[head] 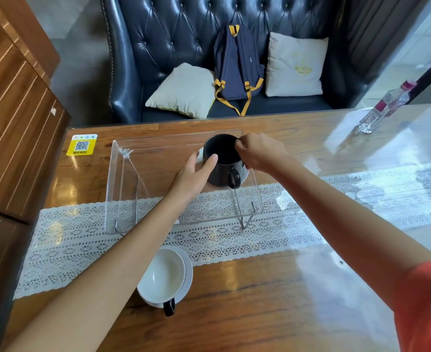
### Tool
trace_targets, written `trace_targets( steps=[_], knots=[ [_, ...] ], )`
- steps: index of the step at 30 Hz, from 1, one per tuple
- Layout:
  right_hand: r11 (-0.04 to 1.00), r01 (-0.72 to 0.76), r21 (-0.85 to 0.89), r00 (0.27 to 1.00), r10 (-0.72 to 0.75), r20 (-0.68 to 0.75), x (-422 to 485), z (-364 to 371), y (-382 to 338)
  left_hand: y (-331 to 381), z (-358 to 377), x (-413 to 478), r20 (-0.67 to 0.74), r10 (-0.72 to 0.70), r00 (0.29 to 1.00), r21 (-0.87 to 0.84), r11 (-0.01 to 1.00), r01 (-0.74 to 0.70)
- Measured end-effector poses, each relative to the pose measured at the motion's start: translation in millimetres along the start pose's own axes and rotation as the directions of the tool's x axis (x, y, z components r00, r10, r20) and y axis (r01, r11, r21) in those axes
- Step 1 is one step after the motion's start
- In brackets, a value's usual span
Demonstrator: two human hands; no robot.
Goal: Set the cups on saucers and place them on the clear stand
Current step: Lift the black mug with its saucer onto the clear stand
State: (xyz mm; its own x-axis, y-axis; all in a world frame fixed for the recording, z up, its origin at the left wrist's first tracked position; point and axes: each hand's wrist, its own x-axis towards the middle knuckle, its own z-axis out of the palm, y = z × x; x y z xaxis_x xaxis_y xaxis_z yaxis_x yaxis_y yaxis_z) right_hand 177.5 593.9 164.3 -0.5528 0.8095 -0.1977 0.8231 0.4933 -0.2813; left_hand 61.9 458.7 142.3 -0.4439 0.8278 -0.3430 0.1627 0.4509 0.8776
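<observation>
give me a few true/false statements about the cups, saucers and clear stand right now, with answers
1. The black mug sits on top of the clear acrylic stand. True.
2. Both hands are on the white cup. False: the left hand and right hand are at the black mug.
3. The white-lined cup with a black handle rests on a white saucer on the wooden table. True.
4. The white-lined cup is already on the stand. False: it is on the table, nearer the person.
5. The black mug lies on its side. False: it stands upright.
</observation>
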Motion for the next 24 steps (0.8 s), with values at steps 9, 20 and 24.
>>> trace_targets(
  steps=[9,20,24],
  knots=[
    [0.847,0.091,0.524,0.956,0.073,-0.285,-67.5,6.8,7.3,-3.0,-26.7,-55.3,0.062,0.127,0.990,-0.153,0.981,-0.117],
    [0.818,-0.178,0.547,0.866,-0.134,0.482,-177.0,145.8,-24.1,-180.5,-100.8,-160.4,0.408,-0.397,0.822,0.124,0.916,0.380],
    [0.767,-0.251,0.591,0.862,-0.101,0.497,-169.9,175.1,-51.4,-197.3,-81.0,-149.4,0.108,-0.404,0.909,-0.177,0.891,0.417]
  ],
)
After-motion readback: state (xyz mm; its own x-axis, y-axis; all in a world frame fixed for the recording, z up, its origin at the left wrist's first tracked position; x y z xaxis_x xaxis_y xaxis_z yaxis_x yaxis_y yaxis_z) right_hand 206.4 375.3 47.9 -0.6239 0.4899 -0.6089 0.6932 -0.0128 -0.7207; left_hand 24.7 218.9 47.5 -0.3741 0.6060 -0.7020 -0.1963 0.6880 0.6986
